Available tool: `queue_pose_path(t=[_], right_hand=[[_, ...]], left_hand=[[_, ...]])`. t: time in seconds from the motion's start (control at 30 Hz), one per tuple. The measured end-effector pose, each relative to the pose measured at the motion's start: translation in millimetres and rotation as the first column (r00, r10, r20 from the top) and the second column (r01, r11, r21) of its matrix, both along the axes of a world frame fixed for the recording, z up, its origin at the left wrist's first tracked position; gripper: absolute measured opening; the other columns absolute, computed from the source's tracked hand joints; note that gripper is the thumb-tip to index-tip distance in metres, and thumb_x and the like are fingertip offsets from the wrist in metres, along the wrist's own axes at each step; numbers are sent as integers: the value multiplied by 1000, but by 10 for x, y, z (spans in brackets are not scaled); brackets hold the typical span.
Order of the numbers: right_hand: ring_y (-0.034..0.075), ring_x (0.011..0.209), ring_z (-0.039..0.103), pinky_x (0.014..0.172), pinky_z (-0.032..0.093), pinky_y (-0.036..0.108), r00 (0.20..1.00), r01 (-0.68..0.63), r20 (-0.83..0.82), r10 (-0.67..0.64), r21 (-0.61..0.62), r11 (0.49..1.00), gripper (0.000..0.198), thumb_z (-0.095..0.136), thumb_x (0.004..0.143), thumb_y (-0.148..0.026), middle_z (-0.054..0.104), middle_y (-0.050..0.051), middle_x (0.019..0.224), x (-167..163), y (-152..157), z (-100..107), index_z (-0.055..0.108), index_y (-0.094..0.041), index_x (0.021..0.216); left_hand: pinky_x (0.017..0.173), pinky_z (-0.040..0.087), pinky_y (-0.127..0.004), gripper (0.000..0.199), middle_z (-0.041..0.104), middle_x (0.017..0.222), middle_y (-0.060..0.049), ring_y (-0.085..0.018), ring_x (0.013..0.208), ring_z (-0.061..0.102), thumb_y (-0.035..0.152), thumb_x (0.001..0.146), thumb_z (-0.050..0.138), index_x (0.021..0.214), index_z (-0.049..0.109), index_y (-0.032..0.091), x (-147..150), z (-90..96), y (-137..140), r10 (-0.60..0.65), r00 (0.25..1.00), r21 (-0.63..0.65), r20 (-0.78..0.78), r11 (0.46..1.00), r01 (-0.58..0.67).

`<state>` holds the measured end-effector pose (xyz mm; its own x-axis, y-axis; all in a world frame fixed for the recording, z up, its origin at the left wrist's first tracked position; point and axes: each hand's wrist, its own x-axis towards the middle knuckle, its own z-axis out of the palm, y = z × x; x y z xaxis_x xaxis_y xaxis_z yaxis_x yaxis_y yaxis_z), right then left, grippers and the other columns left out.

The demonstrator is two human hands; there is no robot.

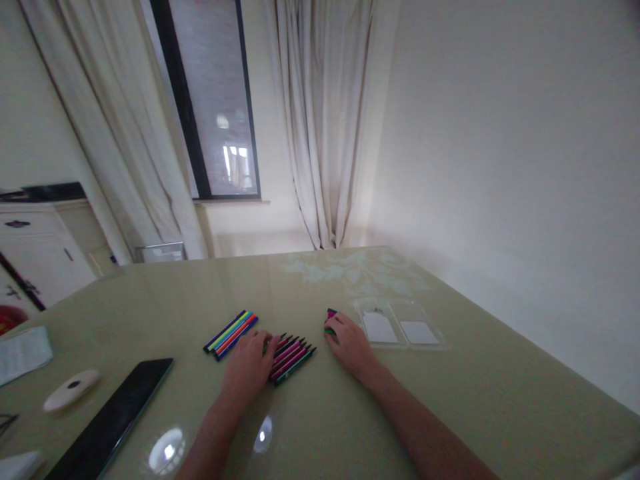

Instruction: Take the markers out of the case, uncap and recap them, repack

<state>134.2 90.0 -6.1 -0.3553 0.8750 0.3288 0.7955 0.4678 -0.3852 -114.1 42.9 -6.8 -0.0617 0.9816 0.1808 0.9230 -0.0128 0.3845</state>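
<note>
Plain pale wall at two o'clock; pleated cream curtains at twelve and ten; dark-framed window between them at eleven, with bright reflections in its pane; white cabinet at nine; glossy greenish surface at six, with round white glints

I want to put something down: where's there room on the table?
Bare table: beyond the pens, toward the curtain, and between clear case and wall. Crowded: the middle, with pens, left hand and right hand; the near left, with black tablet.
</note>
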Motion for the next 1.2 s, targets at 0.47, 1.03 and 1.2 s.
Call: queue_pose_path(t=[0.47, 1.03, 1.2], right_hand=[[26, 109, 62, 97, 46, 37, 996, 15, 89, -22, 74, 997, 13, 61, 93, -18, 70, 10, 112, -22, 65, -57, 71, -21, 100], [25, 108, 62, 96, 45, 35, 995, 44, 85, -46, 35, 998, 12, 62, 96, -21, 70, 10, 113, -15, 60, -15, 72, -20, 102], [25, 106, 62, 94, 45, 35, 997, 33, 62, -36, 46, 998, 10, 64, 95, -23, 70, 9, 111, -17, 41, -9, 72, -20, 99]], left_hand=[[115, 31, -53, 76, 48, 154, -24, -40, 142, 42, 59, 97, 38, 152, 43, 7, 490, -254, -158, 52, 978, -20, -203, 998, -57], [107, 44, -44, 51, 61, 141, -20, -33, 132, 55, 44, 104, 37, 136, 57, 9, 123, -45, -53, 170, 950, 89, -262, 984, -151], [87, 51, -40, 28, 68, 121, -13, -31, 114, 62, 30, 103, 44, 116, 64, 17, -210, 120, -76, 370, 833, 74, -411, 925, -374]])
